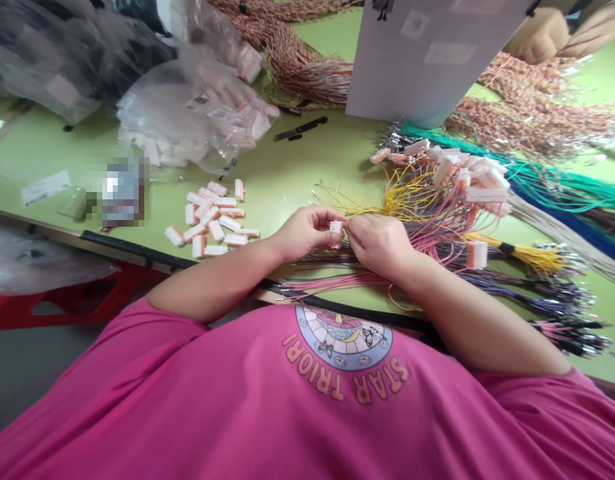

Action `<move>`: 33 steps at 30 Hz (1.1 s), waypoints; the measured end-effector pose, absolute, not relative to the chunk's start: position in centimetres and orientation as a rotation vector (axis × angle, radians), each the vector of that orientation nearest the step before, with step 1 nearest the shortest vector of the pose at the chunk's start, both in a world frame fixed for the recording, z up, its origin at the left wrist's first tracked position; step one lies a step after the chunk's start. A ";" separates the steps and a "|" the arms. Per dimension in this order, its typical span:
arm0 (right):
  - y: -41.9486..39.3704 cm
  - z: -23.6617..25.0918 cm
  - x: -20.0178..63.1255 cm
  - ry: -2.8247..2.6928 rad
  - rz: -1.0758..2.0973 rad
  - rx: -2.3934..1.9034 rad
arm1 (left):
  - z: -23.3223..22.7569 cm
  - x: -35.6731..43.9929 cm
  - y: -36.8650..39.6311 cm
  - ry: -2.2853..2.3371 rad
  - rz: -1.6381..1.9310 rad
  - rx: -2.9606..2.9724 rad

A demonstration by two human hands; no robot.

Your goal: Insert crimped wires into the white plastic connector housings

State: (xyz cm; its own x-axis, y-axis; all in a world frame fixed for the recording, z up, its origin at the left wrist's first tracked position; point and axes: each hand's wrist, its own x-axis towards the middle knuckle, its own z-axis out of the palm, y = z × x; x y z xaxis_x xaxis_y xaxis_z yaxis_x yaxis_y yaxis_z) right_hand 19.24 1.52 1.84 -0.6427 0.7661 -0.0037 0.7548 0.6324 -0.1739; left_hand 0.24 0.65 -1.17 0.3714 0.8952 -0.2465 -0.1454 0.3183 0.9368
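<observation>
Between the thumb and fingers of my left hand (307,232) is a white and orange connector housing (336,233). My right hand (380,241) is beside it with its fingers pinched close to the housing; what they grip is hidden, though wires run around that hand. Yellow wires (404,190) and pink wires (432,237) spread behind and to the right of it. Several connector housings with wires (480,177) are heaped past my right hand. To the left of my hands, several loose connector housings (217,230) lie scattered on the green table (267,173).
Clear plastic bags (162,100) with more housings stand at the back left. A black-handled knife (307,127) lies behind my hands. An upright white board (412,67) blocks part of the back. Twisted wire bundles (517,107) and another person's hand (540,37) are at the far right.
</observation>
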 end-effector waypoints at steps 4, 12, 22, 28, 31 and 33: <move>1.8 1.2 19.3 -2.568 0.387 -1.242 | -1.1 0.3 0.8 0.916 0.897 0.988; 1.8 0.6 19.5 -2.541 0.336 -1.176 | -1.4 0.4 0.9 0.869 0.882 0.994; 2.4 2.2 20.2 -2.695 0.307 -1.210 | -0.7 -0.5 1.4 0.874 0.852 1.057; 1.8 3.3 21.0 -2.932 0.173 -0.915 | -0.6 -1.2 2.4 1.090 0.986 1.009; 1.1 2.7 20.1 -3.253 0.284 -0.955 | -0.5 -1.2 2.5 1.166 0.963 1.023; 0.8 2.1 19.5 -3.316 0.259 -1.028 | -0.4 -1.1 2.5 1.184 0.957 1.026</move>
